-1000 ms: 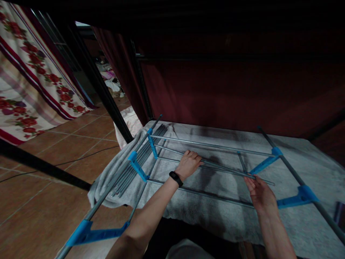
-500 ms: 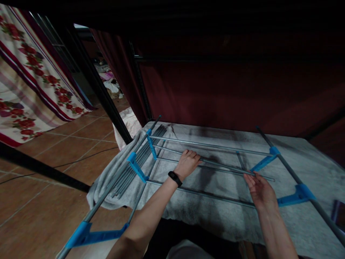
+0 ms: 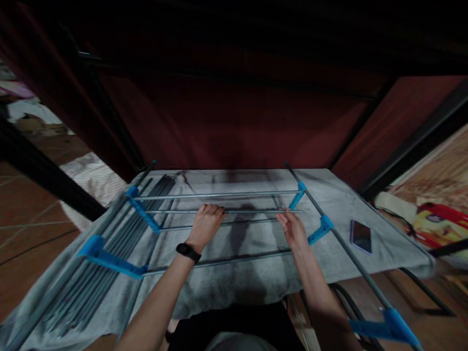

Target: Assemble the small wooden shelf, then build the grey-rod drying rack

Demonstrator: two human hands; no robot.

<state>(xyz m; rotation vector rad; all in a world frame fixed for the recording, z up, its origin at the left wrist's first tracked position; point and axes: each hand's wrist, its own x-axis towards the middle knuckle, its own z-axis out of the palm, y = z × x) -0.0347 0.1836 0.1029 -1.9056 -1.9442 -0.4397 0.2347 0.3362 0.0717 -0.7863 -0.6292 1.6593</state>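
Observation:
A loose grey metal tube (image 3: 252, 211) lies level across the middle of a rack frame, between its side uprights. My left hand (image 3: 207, 223), with a black band on the wrist, is closed over the tube left of its middle. With palm turned up, my right hand (image 3: 292, 227) pinches the same tube near its right end. Around them stands the partly built rack, with blue plastic brackets (image 3: 142, 208) on the left upright and matching blue brackets (image 3: 321, 229) on the right upright (image 3: 360, 265). A fixed crossbar (image 3: 219, 195) runs behind the held tube, parallel to it.
Several loose metal tubes (image 3: 106, 263) lie bundled on the grey blanket (image 3: 252, 287) at the left. A phone (image 3: 361, 237) rests on the blanket at the right. Dark bed posts (image 3: 54, 170) stand at the sides, and a red and yellow package (image 3: 438, 225) is at far right.
The view has swung to the right, bringing the phone and package into sight. The tube has gone from slanted to nearly level, still in both hands.

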